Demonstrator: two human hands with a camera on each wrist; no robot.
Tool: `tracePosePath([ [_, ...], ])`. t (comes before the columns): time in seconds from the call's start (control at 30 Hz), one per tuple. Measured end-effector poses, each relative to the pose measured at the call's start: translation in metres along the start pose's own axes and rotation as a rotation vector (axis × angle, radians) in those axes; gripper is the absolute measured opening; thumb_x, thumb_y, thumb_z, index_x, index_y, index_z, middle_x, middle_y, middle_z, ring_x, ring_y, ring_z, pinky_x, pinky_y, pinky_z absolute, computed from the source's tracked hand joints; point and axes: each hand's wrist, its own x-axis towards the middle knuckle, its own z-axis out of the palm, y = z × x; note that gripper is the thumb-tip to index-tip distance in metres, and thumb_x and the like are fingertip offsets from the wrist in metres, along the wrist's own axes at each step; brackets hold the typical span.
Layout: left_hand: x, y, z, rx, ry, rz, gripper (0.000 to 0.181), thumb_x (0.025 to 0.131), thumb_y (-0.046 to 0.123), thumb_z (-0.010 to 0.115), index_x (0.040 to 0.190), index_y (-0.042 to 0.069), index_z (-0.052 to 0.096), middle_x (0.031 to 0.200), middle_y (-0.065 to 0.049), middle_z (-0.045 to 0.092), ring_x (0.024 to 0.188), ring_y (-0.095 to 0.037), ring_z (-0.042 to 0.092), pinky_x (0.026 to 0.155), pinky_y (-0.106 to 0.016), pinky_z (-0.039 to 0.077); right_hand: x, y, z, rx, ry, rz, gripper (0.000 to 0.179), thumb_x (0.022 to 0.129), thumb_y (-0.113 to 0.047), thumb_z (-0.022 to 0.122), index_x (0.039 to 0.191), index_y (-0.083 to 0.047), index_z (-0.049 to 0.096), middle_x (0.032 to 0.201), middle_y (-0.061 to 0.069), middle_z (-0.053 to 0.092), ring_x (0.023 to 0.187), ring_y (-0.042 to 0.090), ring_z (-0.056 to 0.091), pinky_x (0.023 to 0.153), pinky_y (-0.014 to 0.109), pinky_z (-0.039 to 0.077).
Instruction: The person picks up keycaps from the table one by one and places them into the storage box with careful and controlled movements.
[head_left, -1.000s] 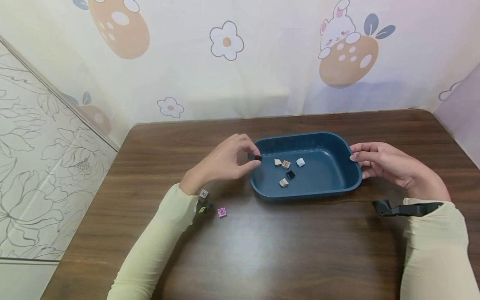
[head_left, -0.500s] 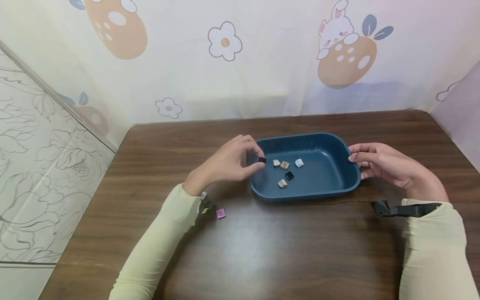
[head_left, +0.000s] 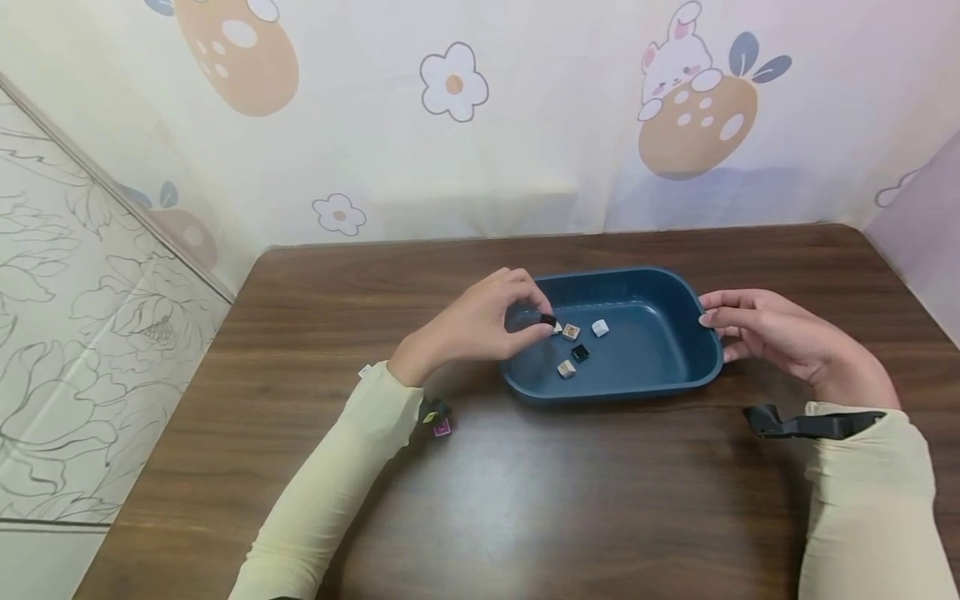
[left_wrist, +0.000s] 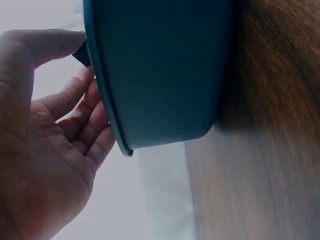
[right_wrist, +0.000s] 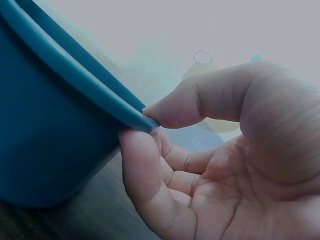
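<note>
My left hand [head_left: 489, 319] pinches a small black keycap [head_left: 548, 319] between thumb and fingertips, above the left part of a dark blue tray [head_left: 637, 389]. In the left wrist view the black keycap [left_wrist: 82, 54] shows beside the tray's rim, partly hidden by it. My right hand [head_left: 791, 333] grips the tray's right rim, thumb on top and fingers beneath, as the right wrist view also shows. Inside the tray lie several keycaps: a tan one [head_left: 571, 332], a white one [head_left: 600, 327], a black one [head_left: 581, 352] and a cream one [head_left: 566, 367]. Another pale keycap is mostly hidden behind the left fingertips.
On the brown wooden table [head_left: 570, 500], a pink keycap [head_left: 442, 427] lies by my left wrist, partly covered by the wrist camera [head_left: 432, 411]. A whitish keycap [head_left: 365, 371] shows at the sleeve's far side. A patterned curtain [head_left: 525, 150] hangs behind the table.
My left hand has moved right with the black keycap, from the tray's left rim to above its inside. The right hand keeps its grip on the rim.
</note>
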Motion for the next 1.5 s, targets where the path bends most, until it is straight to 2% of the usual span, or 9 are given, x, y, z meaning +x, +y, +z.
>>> tracePosePath([
  [0.37,0.011,0.005,0.007,0.016,-0.028,0.029,0.025,0.098,0.035,0.072,0.116,0.018,0.076,0.121,0.001,0.069,0.118,-0.014,0.056,0.104,-0.035,0.05,0.0,-0.002,-0.002,0.002,0.0,-0.009,0.029,0.111,-0.006,0.046,0.111,-0.026,0.068,0.091,-0.005,0.073,0.078,0.012,0.072,0.072,0.031,0.064],
  [0.7,0.019,0.008,0.015,0.011,-0.076,0.016,0.025,0.099,0.036,0.07,0.116,0.02,0.076,0.122,0.006,0.068,0.119,-0.013,0.056,0.104,-0.033,0.05,-0.002,-0.001,0.0,0.002,0.014,0.003,0.029,0.111,-0.008,0.047,0.111,-0.028,0.068,0.09,-0.005,0.072,0.075,0.015,0.072,0.073,0.03,0.064],
  [0.93,0.023,0.009,0.02,0.025,-0.093,0.028,0.026,0.099,0.036,0.071,0.118,0.02,0.075,0.123,0.004,0.069,0.119,-0.013,0.055,0.105,-0.033,0.05,-0.001,-0.002,-0.001,0.002,0.015,0.003,0.028,0.111,-0.008,0.048,0.112,-0.027,0.067,0.09,-0.005,0.071,0.076,0.014,0.072,0.073,0.03,0.064],
  [1.23,0.027,0.008,0.025,0.051,-0.116,0.011,0.028,0.099,0.035,0.074,0.122,0.019,0.076,0.124,0.002,0.07,0.117,-0.017,0.058,0.095,-0.03,0.051,0.001,0.0,0.001,0.026,-0.008,-0.011,0.027,0.11,-0.006,0.047,0.114,-0.024,0.067,0.091,-0.004,0.072,0.08,0.012,0.072,0.072,0.031,0.064],
  [1.5,0.03,0.01,0.027,0.041,-0.122,0.019,0.028,0.099,0.036,0.074,0.122,0.019,0.076,0.124,0.002,0.07,0.118,-0.018,0.058,0.097,-0.03,0.049,0.001,0.0,0.001,0.009,0.004,-0.006,0.027,0.11,-0.007,0.048,0.113,-0.026,0.067,0.091,-0.004,0.072,0.077,0.013,0.072,0.072,0.031,0.064],
])
